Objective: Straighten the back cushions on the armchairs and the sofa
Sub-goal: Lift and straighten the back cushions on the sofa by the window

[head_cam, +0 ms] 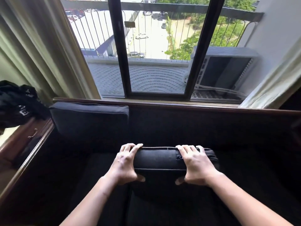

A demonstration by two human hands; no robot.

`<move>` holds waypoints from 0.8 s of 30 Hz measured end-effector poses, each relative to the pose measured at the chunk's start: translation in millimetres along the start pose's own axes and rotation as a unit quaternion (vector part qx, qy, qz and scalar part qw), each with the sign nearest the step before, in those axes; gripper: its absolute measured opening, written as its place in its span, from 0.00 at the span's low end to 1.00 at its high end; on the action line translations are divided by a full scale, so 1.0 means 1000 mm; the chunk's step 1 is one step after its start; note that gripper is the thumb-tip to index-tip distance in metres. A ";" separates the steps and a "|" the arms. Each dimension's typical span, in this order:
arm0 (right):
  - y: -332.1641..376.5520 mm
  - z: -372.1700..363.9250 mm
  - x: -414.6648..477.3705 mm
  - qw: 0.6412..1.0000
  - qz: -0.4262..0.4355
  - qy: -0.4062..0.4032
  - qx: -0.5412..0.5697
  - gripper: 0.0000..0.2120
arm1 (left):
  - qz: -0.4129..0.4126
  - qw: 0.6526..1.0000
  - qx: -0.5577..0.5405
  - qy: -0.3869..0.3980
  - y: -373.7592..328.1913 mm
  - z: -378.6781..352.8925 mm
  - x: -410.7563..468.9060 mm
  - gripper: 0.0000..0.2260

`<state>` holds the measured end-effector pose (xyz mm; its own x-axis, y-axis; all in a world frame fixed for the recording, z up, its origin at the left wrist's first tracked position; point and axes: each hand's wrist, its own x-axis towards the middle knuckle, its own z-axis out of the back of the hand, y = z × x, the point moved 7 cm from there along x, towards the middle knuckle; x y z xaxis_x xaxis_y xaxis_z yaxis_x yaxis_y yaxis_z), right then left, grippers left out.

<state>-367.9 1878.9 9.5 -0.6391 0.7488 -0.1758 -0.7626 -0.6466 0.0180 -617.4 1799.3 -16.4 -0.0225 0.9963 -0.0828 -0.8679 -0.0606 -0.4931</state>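
A dark back cushion (159, 159) is held edge-up over the sofa seat (101, 176), away from the backrest. My left hand (126, 163) grips its left end, fingers over the top edge and thumb underneath. My right hand (194, 165) grips its right end the same way, beside a small zip pull. A second dark back cushion (89, 121) stands upright against the sofa's backrest at the left. The backrest (203, 126) to the right of it is bare.
The sofa's wooden top rail (179, 106) runs just under a large window (154, 54) with dark frames. Curtains (40, 51) hang at both sides. A dark garment (17, 101) lies on a wooden side unit (21, 141) at the left.
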 end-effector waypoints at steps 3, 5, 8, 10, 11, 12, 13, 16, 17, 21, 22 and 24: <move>-0.014 -0.001 -0.001 0.999 0.005 -0.045 0.010 0.60 | 0.072 0.975 -0.201 -0.059 0.012 -0.004 -0.008 0.59; -0.026 -0.003 -0.005 0.997 0.012 -0.072 0.024 0.57 | 0.122 0.943 -0.296 -0.087 0.011 -0.010 -0.011 0.60; -0.047 -0.006 -0.010 0.993 0.018 -0.098 0.056 0.53 | 0.146 0.914 -0.353 -0.139 -0.002 -0.016 -0.012 0.54; -0.065 -0.001 -0.015 0.990 0.018 -0.112 0.088 0.52 | 0.143 0.906 -0.358 -0.174 -0.021 -0.013 -0.011 0.51; -0.075 0.004 -0.020 0.987 0.016 -0.119 0.110 0.52 | 0.135 0.905 -0.359 -0.185 -0.034 -0.008 -0.009 0.50; -0.088 0.009 -0.025 0.982 0.011 -0.126 0.137 0.51 | 0.121 0.906 -0.356 -0.195 -0.050 -0.003 -0.006 0.50; -0.103 0.011 -0.031 0.976 0.000 -0.133 0.172 0.50 | 0.106 0.908 -0.352 -0.199 -0.069 0.004 -0.002 0.50; -0.151 0.002 -0.052 0.943 -0.056 -0.123 0.303 0.51 | 0.043 0.924 -0.333 -0.182 -0.133 0.025 0.018 0.51; -0.164 -0.008 -0.057 0.931 -0.060 -0.114 0.340 0.52 | 0.020 0.934 -0.312 -0.174 -0.155 0.030 0.027 0.51; -0.197 -0.052 -0.071 0.898 -0.031 -0.056 0.436 0.48 | -0.047 0.970 -0.198 -0.134 -0.237 0.011 0.067 0.50; -0.201 -0.063 -0.075 0.884 -0.032 -0.041 0.464 0.44 | -0.057 0.977 -0.171 -0.112 -0.250 -0.008 0.075 0.50; -0.202 -0.084 -0.081 0.843 -0.047 -0.010 0.536 0.36 | -0.065 0.990 -0.110 -0.054 -0.264 -0.063 0.087 0.47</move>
<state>-153.5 1937.0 -62.9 -0.5636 0.7988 -0.2104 -0.4554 -0.0879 0.8859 -359.0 1897.7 51.5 0.0193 0.9965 0.0808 -0.7380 0.0687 -0.6713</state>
